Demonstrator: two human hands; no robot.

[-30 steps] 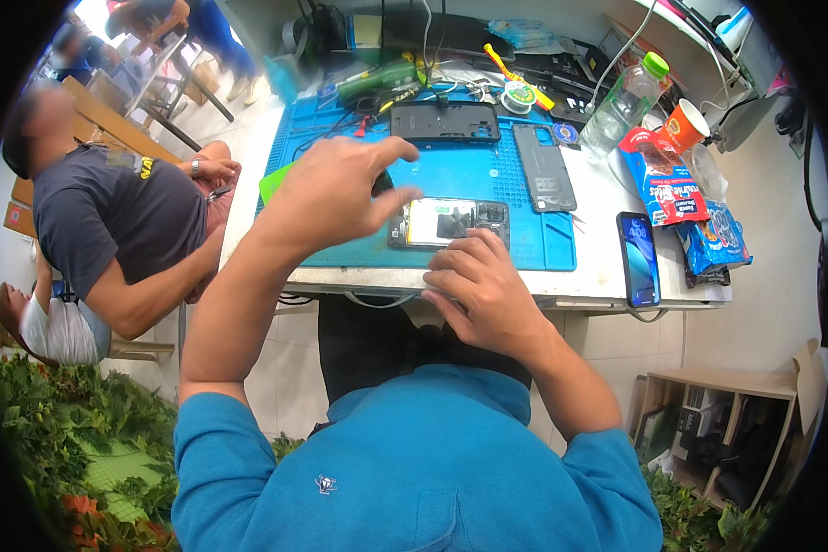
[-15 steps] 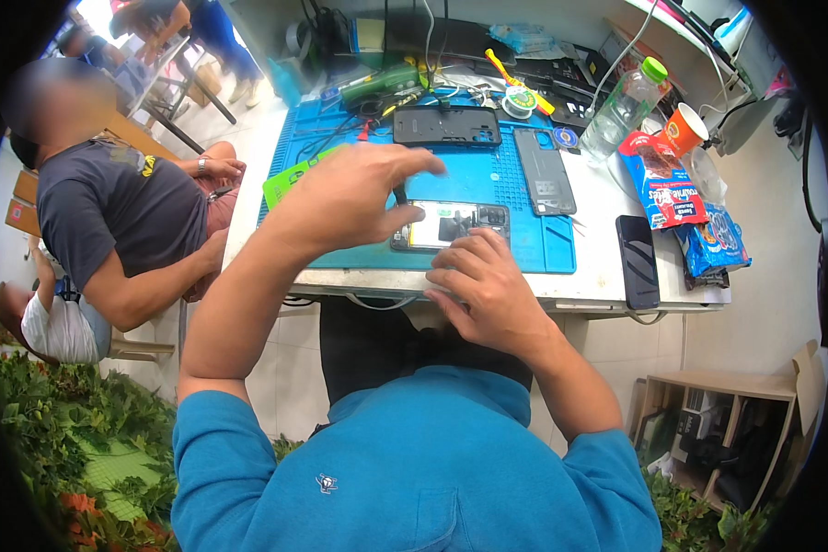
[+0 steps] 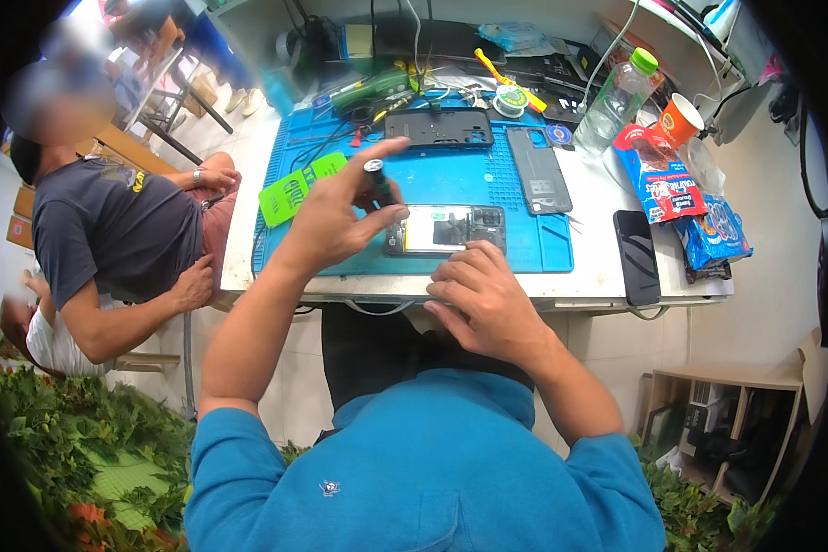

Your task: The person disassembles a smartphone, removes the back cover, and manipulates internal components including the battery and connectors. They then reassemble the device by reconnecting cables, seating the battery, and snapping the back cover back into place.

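My left hand (image 3: 340, 216) is closed around a dark screwdriver (image 3: 379, 184) with a silver cap, held nearly upright by the left end of an opened phone (image 3: 451, 230), whose innards show. My right hand (image 3: 478, 308) is loosely bent, fingers apart, fingertips at that phone's near edge. The phone lies on a blue silicone mat (image 3: 469, 184). A bright green card (image 3: 294, 189) lies left of my left hand. Behind the phone is a black phone frame (image 3: 439, 126); a dark back cover (image 3: 538, 173) lies to its right.
A co-worker (image 3: 133, 239) sits at the left. Tools and cables (image 3: 382, 87) crowd the desk's back. At the right are a bottle (image 3: 614, 106), orange cup (image 3: 676, 120), snack bags (image 3: 658, 179) and a black smartphone (image 3: 635, 258). Below right stands a wooden cubby (image 3: 727, 386).
My left hand has shifted slightly left and down, bringing the screwdriver and green card into clearer view. The smartphone at right has gone dark. The co-worker's nearer hand has moved.
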